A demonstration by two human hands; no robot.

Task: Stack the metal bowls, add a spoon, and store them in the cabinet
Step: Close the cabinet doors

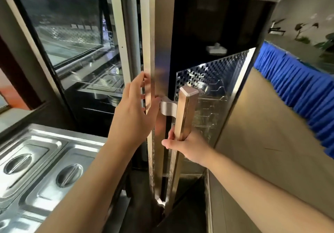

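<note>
steel cabinet (235, 106): right hand (188, 147) grips door handle (186, 113), left hand (133, 109) flat.

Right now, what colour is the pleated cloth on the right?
Bright blue; the pleated cloth shows best in the head view.

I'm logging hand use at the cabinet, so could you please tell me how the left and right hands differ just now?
The left hand is open, fingers spread flat against the door edge; the right hand is closed around the handle, near its lower end. The left hand sits higher, beside the handle's bracket; the right sits lower. Both are bare and on the same cabinet door.
</note>
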